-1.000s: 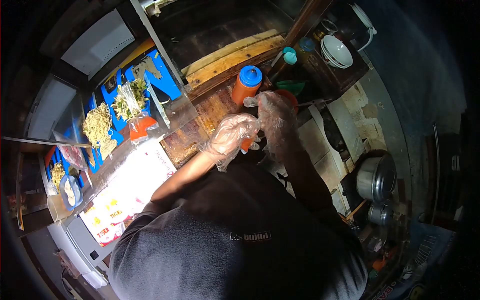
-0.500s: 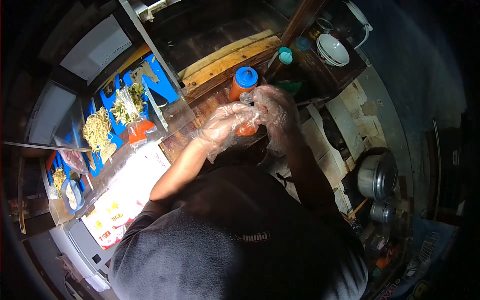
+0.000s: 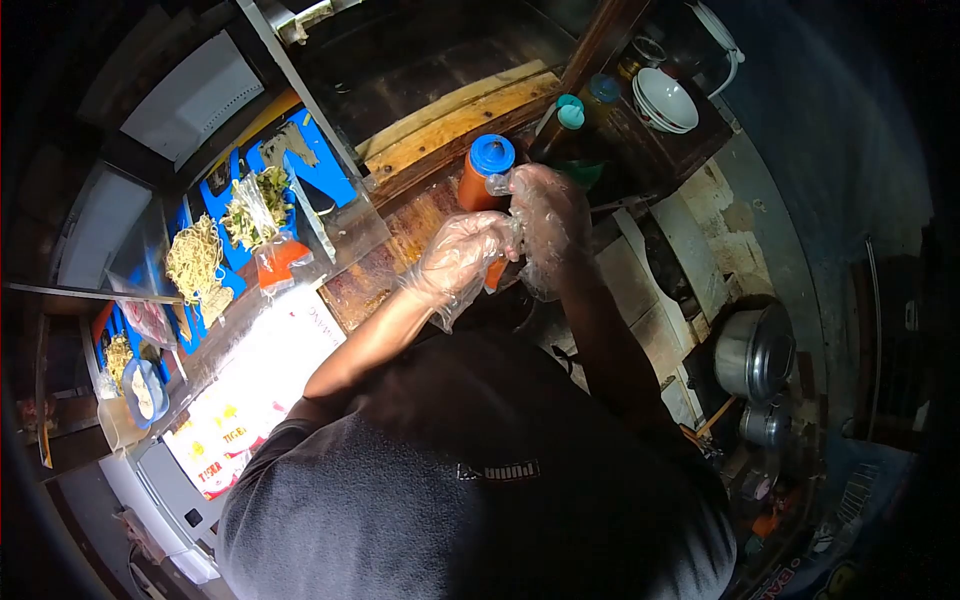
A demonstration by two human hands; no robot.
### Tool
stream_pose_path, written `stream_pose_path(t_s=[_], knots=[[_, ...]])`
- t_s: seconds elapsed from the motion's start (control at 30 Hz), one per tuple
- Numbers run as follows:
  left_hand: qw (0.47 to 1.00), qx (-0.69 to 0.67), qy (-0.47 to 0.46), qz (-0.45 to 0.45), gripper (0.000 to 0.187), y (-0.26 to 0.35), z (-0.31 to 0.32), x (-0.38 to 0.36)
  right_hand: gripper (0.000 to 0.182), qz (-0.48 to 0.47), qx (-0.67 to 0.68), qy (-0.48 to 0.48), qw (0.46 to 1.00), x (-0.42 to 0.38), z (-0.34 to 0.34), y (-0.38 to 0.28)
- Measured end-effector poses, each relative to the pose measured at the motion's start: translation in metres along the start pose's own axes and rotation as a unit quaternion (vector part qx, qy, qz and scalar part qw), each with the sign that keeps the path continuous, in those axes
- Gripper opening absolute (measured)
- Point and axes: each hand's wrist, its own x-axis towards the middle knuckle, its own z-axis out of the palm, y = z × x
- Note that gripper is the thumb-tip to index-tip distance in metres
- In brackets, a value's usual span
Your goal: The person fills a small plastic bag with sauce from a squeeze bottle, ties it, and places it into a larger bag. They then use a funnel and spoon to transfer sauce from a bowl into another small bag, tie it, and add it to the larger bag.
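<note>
A small clear plastic bag of orange-red sauce (image 3: 495, 272) hangs beneath my fingers, mostly hidden behind them. My left hand (image 3: 462, 252), in a loose clear plastic glove, pinches the bag's upper part. Against it, my right hand (image 3: 550, 208), gloved the same way, has its fingers closed around the bag's gathered top. Just beyond both hands stands a squeeze bottle of orange sauce with a blue cap (image 3: 492, 158). Its lower part is partly covered by my hands.
Left, a tied bag of red sauce (image 3: 281, 262) lies by leafy greens (image 3: 255, 208) and noodles (image 3: 196, 258). White bowls (image 3: 664, 100) and a teal-capped bottle (image 3: 570, 114) stand at the back right. A metal pot (image 3: 750, 352) is at right.
The sauce bag has turned or dropped behind my fingers, showing less of itself. My left hand has moved slightly down; my right hand has shifted a little and turned.
</note>
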Motion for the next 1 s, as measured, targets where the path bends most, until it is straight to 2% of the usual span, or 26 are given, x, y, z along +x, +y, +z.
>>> stream_pose_path(t_s=[0.1,0.23,0.3,0.37,0.43,0.47,0.5,0.53,0.57,0.6,0.63,0.67,0.7,0.73,0.77,0.83,0.87,0.9,0.97,1.0], knots=[[0.999,0.0,-0.026,-0.026,0.034,-0.003,-0.009,-0.004,0.023,0.03,-0.031,-0.007,0.999,-0.005,0.003,0.0],[0.999,0.006,-0.037,-0.024,0.033,-0.008,-0.014,-0.009,0.022,-0.041,-0.001,-0.008,0.999,0.0,-0.001,0.029],[0.999,0.006,-0.042,-0.026,0.032,-0.007,-0.014,-0.009,0.027,-0.097,-0.053,0.006,0.994,0.0,0.0,0.032],[0.999,0.009,-0.046,-0.025,0.032,-0.006,-0.016,-0.009,0.027,-0.104,-0.064,-0.002,0.993,0.007,-0.005,0.042],[0.99,-0.054,0.0,-0.127,0.031,-0.005,-0.02,-0.011,0.027,-0.112,-0.074,-0.009,0.991,0.011,-0.006,0.036],[0.991,-0.052,-0.001,-0.127,0.031,-0.005,-0.023,-0.01,0.028,-0.041,-0.103,0.0,0.994,0.011,-0.008,0.032],[0.985,-0.037,0.032,-0.163,0.033,-0.003,-0.025,-0.008,0.029,0.03,-0.132,0.008,0.991,0.01,-0.009,0.028],[0.977,-0.021,0.065,-0.2,0.036,-0.002,-0.027,-0.007,0.029,0.029,-0.131,0.008,0.991,0.011,-0.017,0.033],[0.978,-0.019,0.064,-0.199,0.036,-0.002,-0.03,-0.008,0.03,0.017,-0.075,-0.013,0.997,0.013,-0.027,0.044],[0.975,-0.064,0.065,-0.202,0.042,-0.001,-0.033,-0.01,0.034,0.005,-0.02,-0.035,0.999,0.014,-0.03,0.045],[0.971,-0.109,0.066,-0.205,0.048,-0.001,-0.035,-0.013,0.034,0.003,-0.019,-0.036,0.999,0.011,-0.031,0.049],[0.962,-0.123,0.081,-0.229,0.055,-0.001,-0.036,-0.016,0.038,0.03,0.045,0.025,0.998,0.005,-0.03,0.054],[0.962,-0.122,0.083,-0.228,0.055,-0.004,-0.037,-0.019,0.045,0.058,0.11,0.085,0.989,-0.003,-0.028,0.058],[0.964,-0.128,0.091,-0.212,0.055,-0.01,-0.038,-0.023,0.056,0.056,0.109,0.062,0.991,-0.008,-0.033,0.064],[0.966,-0.133,0.099,-0.197,0.055,-0.015,-0.038,-0.026,0.056,0.057,0.112,0.06,0.99,-0.016,-0.035,0.072],[0.964,-0.12,0.126,-0.203,0.056,-0.015,-0.03,-0.031,0.063,0.076,0.033,0.0,0.997,-0.033,-0.035,0.074],[0.97,-0.134,0.122,-0.161,0.058,-0.025,-0.033,-0.032,0.064,0.111,0.008,-0.044,0.993,-0.037,-0.036,0.077],[0.975,-0.148,0.118,-0.119,0.059,-0.033,-0.031,-0.034,0.053,0.114,0.005,-0.061,0.992,-0.04,-0.034,0.079],[0.972,-0.148,0.138,-0.118,0.055,-0.041,-0.022,-0.034,0.044,0.038,0.085,-0.074,0.993,-0.04,-0.029,0.103],[0.983,-0.083,0.137,-0.086,0.051,-0.046,-0.022,-0.034,0.044,0.038,0.086,-0.076,0.993,-0.039,-0.029,0.108]])
